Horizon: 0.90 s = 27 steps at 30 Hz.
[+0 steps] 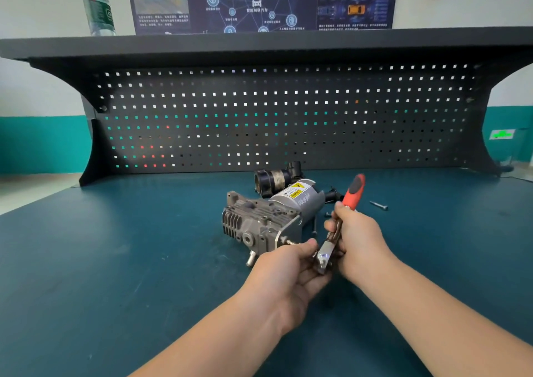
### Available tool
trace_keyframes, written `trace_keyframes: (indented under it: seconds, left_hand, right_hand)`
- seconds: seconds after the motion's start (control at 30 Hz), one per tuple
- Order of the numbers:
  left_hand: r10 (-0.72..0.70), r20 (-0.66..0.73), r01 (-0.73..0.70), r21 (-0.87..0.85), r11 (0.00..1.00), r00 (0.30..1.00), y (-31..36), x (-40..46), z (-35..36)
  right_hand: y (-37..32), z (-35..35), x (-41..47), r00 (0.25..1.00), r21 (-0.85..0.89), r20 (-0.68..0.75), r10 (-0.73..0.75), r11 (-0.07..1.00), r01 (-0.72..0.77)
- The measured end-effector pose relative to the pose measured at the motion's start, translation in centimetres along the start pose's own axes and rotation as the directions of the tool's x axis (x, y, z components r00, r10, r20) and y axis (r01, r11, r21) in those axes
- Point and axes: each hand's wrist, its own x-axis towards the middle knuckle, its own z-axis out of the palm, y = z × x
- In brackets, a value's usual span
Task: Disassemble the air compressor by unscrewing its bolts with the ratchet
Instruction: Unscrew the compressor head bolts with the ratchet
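The grey metal air compressor [265,218] lies on the green bench top, its finned head to the left and its cylindrical motor with a yellow label to the right. A bolt [290,242] sticks partly out of its near flange. My right hand [357,238] grips the shaft of the ratchet [331,241], whose red and black handle points up and away. My left hand [288,270] holds the ratchet's chrome head between thumb and fingers, just in front of the protruding bolt.
A black cylindrical part [274,179] lies behind the compressor. Loose bolts [378,205] lie on the bench [115,261] to the right. A black pegboard [274,117] backs the bench, with a water bottle [98,7] on its shelf.
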Motion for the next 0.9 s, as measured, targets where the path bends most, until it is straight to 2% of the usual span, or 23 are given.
trace_keyframes:
  seconds: [0.1,0.17,0.23,0.33,0.43,0.47,0.5,0.53,0.57,0.6,0.67,0.73,0.83,0.9]
  left_hand:
    - [0.01,0.0,-0.01,-0.011,1.0,1.0,-0.1,-0.1,0.0]
    - [0.026,0.002,-0.026,-0.014,1.0,1.0,-0.2,-0.1,-0.1]
    - [0.041,0.013,-0.041,-0.011,0.999,0.999,-0.2,-0.2,-0.1]
    - [0.049,0.067,-0.051,0.023,0.998,0.997,-0.2,-0.3,-0.1]
    - [0.053,0.175,-0.047,-0.042,0.998,0.983,-0.2,-0.8,-0.3]
    - [0.062,0.199,-0.047,-0.078,0.996,0.978,-0.1,-1.0,-0.4]
    - [0.069,0.207,-0.052,-0.088,0.995,0.976,0.0,-1.0,-0.5]
    - [0.066,0.202,-0.046,-0.098,0.994,0.977,0.0,-1.0,-0.5]
    - [0.053,0.196,-0.034,-0.1,0.994,0.979,0.1,-1.0,-0.4]
    - [0.029,0.184,-0.014,-0.078,0.997,0.983,0.0,-0.8,-0.3]
    - [0.008,0.127,-0.008,-0.004,1.0,0.992,0.0,-0.4,-0.1]
    - [0.002,0.09,-0.001,-0.015,1.0,0.996,0.0,-0.2,-0.1]
    - [0.004,0.048,-0.003,-0.019,1.0,0.999,0.0,0.0,-0.1]
    - [0.004,0.037,-0.004,-0.007,1.0,0.999,-0.1,0.0,0.0]
  right_hand:
    - [0.0,0.1,0.0,0.955,-0.166,0.047,-0.294,0.94,0.298]
    - [0.0,0.3,-0.8,0.843,-0.268,0.129,-0.523,0.8,0.537]
    - [0.2,0.3,-1.6,0.679,-0.268,0.275,-0.68,0.625,0.734]
    - [0.5,0.1,-2.9,0.365,-0.243,0.536,-0.761,0.274,0.93]
    - [0.3,0.2,-3.8,0.018,-0.168,0.732,-0.681,-0.156,0.973]
    - [0.3,0.2,-3.9,-0.062,-0.136,0.762,-0.645,-0.253,0.958]
    - [0.4,0.2,-3.9,-0.108,-0.115,0.775,-0.622,-0.307,0.945]
    - [0.4,0.3,-3.8,-0.107,-0.117,0.773,-0.626,-0.306,0.945]
    - [0.5,0.2,-3.7,-0.061,-0.139,0.758,-0.65,-0.253,0.957]
    - [0.6,0.1,-3.5,0.03,-0.178,0.73,-0.682,-0.148,0.973]
    - [0.5,0.1,-3.2,0.273,-0.224,0.638,-0.72,0.166,0.96]
    - [0.3,0.2,-2.6,0.483,-0.206,0.517,-0.707,0.445,0.872]
    - [-0.1,0.3,-1.0,0.732,-0.282,0.283,-0.62,0.675,0.681]
    - [-0.1,0.1,0.1,0.899,-0.245,0.133,-0.418,0.865,0.438]
